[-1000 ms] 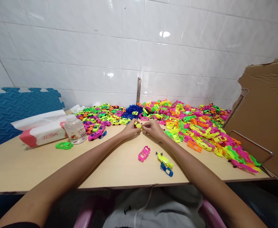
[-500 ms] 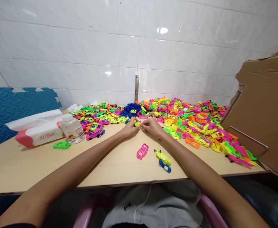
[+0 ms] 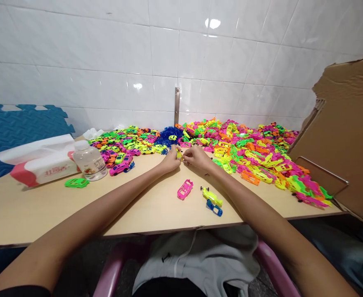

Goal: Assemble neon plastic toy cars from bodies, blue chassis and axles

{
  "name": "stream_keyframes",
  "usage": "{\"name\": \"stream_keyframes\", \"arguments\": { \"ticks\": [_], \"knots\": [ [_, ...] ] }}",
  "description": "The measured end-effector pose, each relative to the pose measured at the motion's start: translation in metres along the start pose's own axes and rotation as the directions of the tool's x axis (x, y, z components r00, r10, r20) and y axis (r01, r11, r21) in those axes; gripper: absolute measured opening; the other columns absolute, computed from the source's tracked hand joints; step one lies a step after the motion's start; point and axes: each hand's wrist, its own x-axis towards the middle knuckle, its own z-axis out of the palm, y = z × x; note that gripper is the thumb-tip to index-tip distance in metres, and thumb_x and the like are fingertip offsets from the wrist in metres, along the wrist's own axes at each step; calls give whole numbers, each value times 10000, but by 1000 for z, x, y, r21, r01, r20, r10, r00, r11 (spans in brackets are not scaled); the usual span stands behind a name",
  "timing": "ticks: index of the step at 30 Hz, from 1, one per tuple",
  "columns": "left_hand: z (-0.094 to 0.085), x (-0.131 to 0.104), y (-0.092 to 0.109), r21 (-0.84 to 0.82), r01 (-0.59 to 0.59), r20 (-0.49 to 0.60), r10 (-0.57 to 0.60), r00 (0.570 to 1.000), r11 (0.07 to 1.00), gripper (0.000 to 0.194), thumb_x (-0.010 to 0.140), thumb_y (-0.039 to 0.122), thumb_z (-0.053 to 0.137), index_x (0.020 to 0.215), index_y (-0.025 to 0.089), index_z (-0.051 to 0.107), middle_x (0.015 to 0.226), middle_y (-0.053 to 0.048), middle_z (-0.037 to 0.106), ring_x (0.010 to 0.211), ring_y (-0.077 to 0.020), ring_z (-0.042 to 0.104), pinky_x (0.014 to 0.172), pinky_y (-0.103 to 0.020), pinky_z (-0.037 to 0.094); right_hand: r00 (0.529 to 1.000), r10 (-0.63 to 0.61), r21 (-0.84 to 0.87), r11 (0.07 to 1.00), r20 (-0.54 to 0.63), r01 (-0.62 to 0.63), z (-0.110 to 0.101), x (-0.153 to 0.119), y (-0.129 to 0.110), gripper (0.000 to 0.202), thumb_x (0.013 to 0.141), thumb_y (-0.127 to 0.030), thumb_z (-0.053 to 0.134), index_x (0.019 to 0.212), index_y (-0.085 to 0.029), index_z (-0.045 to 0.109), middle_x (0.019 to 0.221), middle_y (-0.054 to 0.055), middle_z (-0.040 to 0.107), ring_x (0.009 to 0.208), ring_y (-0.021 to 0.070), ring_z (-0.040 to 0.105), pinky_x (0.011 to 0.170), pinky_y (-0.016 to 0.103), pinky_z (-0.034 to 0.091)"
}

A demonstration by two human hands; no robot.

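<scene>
My left hand (image 3: pixel 170 160) is closed around a small yellow toy car (image 3: pixel 179 155), mostly hidden by the fingers. Against its right side, my right hand (image 3: pixel 197 158) has thumb and fingers pinched together; whatever sits between those fingertips is too small to make out. Nearer me lie a pink toy car body (image 3: pixel 185 189), a yellow car chassis (image 3: pixel 211 197) with black wheels at one end, and a blue car part (image 3: pixel 214 208) touching the chassis. A tiny black piece (image 3: pixel 207 174) lies beside my right forearm.
Assembled toy cars (image 3: pixel 128 144) are heaped at back left, blue parts (image 3: pixel 169 134) at the middle, and loose colourful car parts (image 3: pixel 249 152) at right. A bottle (image 3: pixel 90 161), tissue pack (image 3: pixel 49 165) and green car body (image 3: pixel 77 182) stand left. Cardboard (image 3: pixel 345 136) rises at right.
The view has tipped and shifted slightly, so the table items appear higher. Both hands stay together at the yellow toy car, which now looks turned more upright in my left fingers.
</scene>
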Motion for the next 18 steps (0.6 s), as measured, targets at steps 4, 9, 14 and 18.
{"name": "stream_keyframes", "arguments": {
  "ticks": [4, 9, 14, 18],
  "knots": [
    [1, 2, -1, 19, 6, -5, -6, 1000, 1000, 436, 665, 67, 610, 1018, 220, 404, 931, -11, 516, 913, -216, 525, 855, -320, 406, 1000, -18, -64, 998, -10, 17, 0, -1, -1, 245, 876, -140, 591, 686, -142, 745, 585, 29, 681, 542, 138, 559, 628, 268, 391],
    [1, 2, -1, 48, 0, -1, 0, 1000, 999, 418, 671, 69, 594, 1010, 215, 397, 958, -20, 513, 918, -210, 511, 872, -326, 400, 999, -46, -130, 991, -6, 45, -1, -4, 1, 229, 909, -167, 585, 763, -139, 759, 670, 48, 705, 604, 147, 560, 665, 272, 383],
    [0, 1, 0, 70, -26, 22, 24, 999, 997, 399, 687, 64, 559, 1011, 223, 387, 989, -14, 512, 909, -184, 501, 874, -315, 409, 997, -70, -205, 976, 22, 73, 0, -2, 6, 192, 888, -132, 581, 811, -145, 757, 712, 56, 709, 630, 152, 546, 665, 268, 363],
    [0, 1, 1, 88, -31, 31, 28, 999, 996, 407, 678, 47, 545, 1012, 222, 391, 1010, -24, 521, 929, -190, 511, 879, -323, 416, 998, -65, -284, 957, 1, 63, 6, 3, 8, 214, 815, -57, 559, 800, -126, 761, 735, 94, 716, 651, 179, 543, 666, 289, 350]
  ]
}}
